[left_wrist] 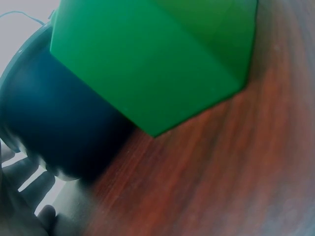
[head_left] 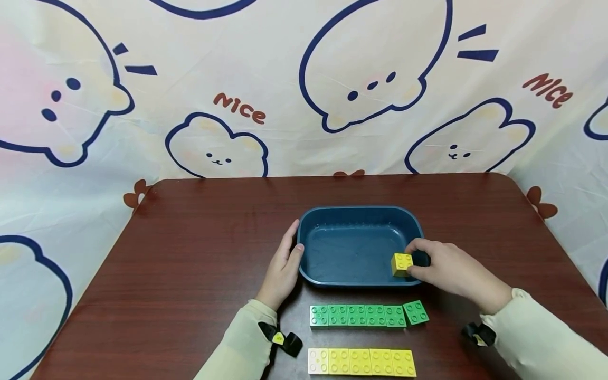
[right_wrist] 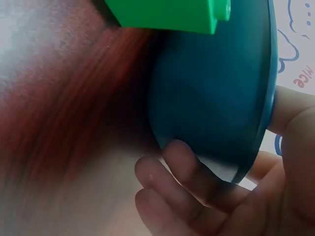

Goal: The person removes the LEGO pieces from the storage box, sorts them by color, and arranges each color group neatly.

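A dark blue tray (head_left: 349, 258) stands on the table. Inside its front right corner, my right hand (head_left: 451, 269) pinches a yellow toy brick (head_left: 401, 265) between thumb and fingers. In the right wrist view, the other fingers (right_wrist: 172, 177) of that hand lie by the tray's outer wall (right_wrist: 211, 98), and the yellow brick is hidden. My left hand (head_left: 281, 270) rests against the tray's left side, its fingers fairly straight and the thumb by the rim. From the left wrist, its fingers (left_wrist: 37, 189) show beside the tray wall (left_wrist: 54, 108).
In front of the tray lies a row of green bricks (head_left: 356, 316), its rightmost brick (head_left: 416, 313) turned askew. Nearer me is a row of yellow bricks (head_left: 361, 362). The brown table (head_left: 204, 253) ends at a patterned cloth (head_left: 285, 79) behind.
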The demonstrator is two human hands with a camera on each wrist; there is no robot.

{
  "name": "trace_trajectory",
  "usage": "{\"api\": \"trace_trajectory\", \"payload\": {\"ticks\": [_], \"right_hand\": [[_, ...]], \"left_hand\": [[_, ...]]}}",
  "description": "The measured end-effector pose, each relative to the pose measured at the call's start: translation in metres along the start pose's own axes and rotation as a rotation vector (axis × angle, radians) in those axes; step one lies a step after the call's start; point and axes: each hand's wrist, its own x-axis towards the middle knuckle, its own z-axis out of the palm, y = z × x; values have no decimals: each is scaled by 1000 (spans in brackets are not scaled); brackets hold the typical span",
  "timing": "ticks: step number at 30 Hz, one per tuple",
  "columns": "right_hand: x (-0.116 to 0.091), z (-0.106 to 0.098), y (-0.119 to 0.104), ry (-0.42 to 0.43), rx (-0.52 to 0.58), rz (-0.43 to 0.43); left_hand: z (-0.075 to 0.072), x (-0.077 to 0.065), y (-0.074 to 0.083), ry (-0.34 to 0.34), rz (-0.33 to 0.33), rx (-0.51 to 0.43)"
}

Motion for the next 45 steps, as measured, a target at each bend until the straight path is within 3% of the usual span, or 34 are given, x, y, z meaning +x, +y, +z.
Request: {"api": "trace_trajectory", "payload": {"ticks": [12, 34, 41, 45], "right_hand": [[3, -5, -3, -21, -2, 0], [-14, -26, -5, 108, -39, -33], [-23, -30, -7, 181, -40, -37], [-29, -34, -8, 232, -14, -37]], "left_hand": [[-1, -1, 1, -2, -11, -15], [0, -1, 2, 4, -9, -12], [-1, -1, 7, -3, -27, -18], [0, 0, 2, -1, -10, -15]]}}
